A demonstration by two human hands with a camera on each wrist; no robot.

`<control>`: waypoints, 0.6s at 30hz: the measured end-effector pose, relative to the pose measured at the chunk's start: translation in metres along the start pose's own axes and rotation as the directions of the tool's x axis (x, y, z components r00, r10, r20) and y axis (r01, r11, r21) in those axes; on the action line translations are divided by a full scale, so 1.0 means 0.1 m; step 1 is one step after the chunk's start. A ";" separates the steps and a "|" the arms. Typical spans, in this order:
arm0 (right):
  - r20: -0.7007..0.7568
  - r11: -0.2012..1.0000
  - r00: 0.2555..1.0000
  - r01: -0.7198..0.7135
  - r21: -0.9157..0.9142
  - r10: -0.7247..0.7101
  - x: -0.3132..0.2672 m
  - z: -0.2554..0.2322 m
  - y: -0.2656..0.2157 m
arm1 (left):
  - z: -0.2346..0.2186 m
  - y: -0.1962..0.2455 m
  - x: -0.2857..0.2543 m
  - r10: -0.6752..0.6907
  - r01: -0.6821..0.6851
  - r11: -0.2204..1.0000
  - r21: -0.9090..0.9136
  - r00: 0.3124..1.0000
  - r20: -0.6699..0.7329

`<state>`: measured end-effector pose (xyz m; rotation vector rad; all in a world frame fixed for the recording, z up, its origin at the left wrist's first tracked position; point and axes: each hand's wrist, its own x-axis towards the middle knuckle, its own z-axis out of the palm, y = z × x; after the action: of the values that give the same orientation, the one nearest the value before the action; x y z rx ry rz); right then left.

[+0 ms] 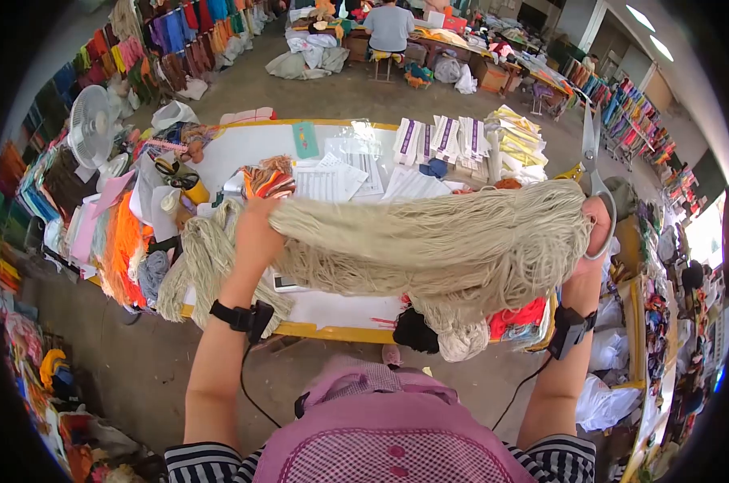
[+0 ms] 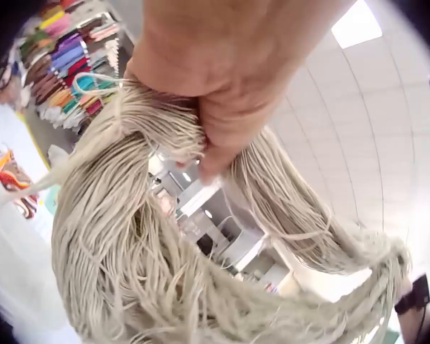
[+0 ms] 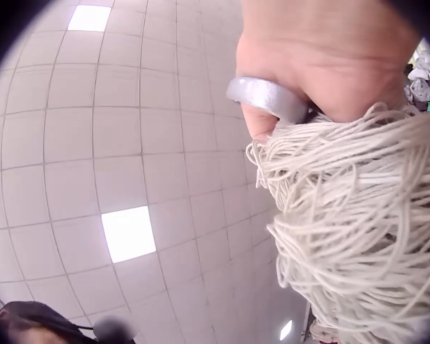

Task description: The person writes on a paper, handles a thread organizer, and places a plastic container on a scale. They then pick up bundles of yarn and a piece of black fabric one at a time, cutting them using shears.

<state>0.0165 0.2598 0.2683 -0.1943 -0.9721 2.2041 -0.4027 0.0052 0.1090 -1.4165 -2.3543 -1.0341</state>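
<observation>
A long hank of beige yarn is stretched sideways between both hands above the table. My left hand grips its left end; in the left wrist view, the yarn loops through the curled fingers and hangs in strands. At the other end my right hand holds the hank, its fingers mostly hidden behind the strands. Large silver scissors are also in that hand, blades pointing up. Their handle ring shows around the fingers in the right wrist view.
More beige hanks lie on the white table at left, near orange yarn. Paper sheets, banded white bundles and a green booklet lie farther back. A fan stands at left. Another person sits beyond.
</observation>
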 end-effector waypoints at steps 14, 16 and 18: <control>-0.137 0.469 0.947 0.017 -0.883 -0.292 -0.34 -0.71 0.49 | 0.60 0.83 -0.52 -0.112 0.553 -0.409 -0.726 0.759 0.641; -0.360 0.643 0.932 -0.245 -0.726 -0.051 -0.44 -0.46 0.53 | 0.42 1.01 -0.38 -0.086 0.530 -0.480 -0.700 0.765 0.638; -0.231 0.546 0.965 -0.128 -0.828 -0.124 -0.44 -0.56 0.91 | 0.31 1.24 -0.31 -0.049 0.517 -0.547 -0.658 0.765 0.642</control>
<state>0.0214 0.2209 0.1597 -0.9124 -1.8026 1.4510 -0.2772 0.0401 0.1277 -0.5502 -1.2642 -4.1330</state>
